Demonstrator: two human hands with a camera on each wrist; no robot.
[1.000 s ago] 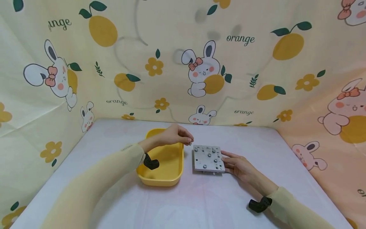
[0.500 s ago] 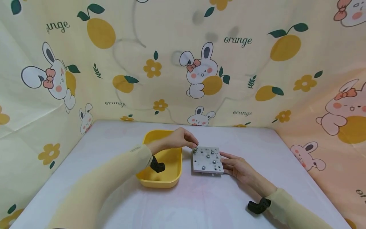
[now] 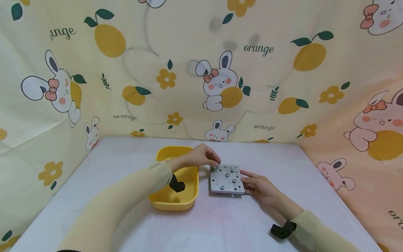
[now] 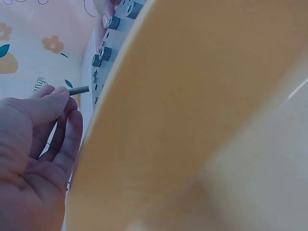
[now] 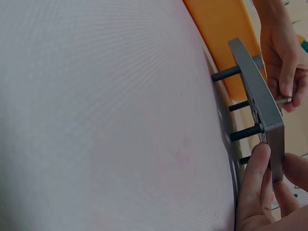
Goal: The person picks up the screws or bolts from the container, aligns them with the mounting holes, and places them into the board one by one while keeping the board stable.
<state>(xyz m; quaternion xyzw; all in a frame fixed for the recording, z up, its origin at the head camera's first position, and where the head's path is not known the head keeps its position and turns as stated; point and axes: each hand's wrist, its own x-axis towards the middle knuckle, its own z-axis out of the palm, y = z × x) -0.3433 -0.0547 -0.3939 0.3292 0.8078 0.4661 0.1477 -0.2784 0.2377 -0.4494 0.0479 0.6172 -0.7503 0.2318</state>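
My left hand (image 3: 201, 156) pinches a small screw (image 4: 80, 90) between thumb and fingertips, its threaded shank sticking out toward the plate and its head hidden by the fingers. The hand is over the far left corner of a square metal plate (image 3: 220, 182) with drilled holes. Several socket-head screws (image 4: 105, 53) stand in the plate, and their threaded shanks (image 5: 246, 132) come out underneath. My right hand (image 3: 262, 187) grips the plate's right edge, thumb and fingers on opposite faces. In the right wrist view, the plate is raised off the table on its shanks' side.
A yellow plastic bin (image 3: 173, 206) stands just left of the plate, under my left forearm. White cloth covers the table (image 3: 201, 231). A printed curtain (image 3: 189, 42) closes off the back and both sides. Each wrist wears a black camera mount (image 3: 283, 230).
My left hand has moved right with the screw, from above the bin's right rim to the plate's far left corner. The right hand keeps its grip on the plate. The head view tilts slightly up.
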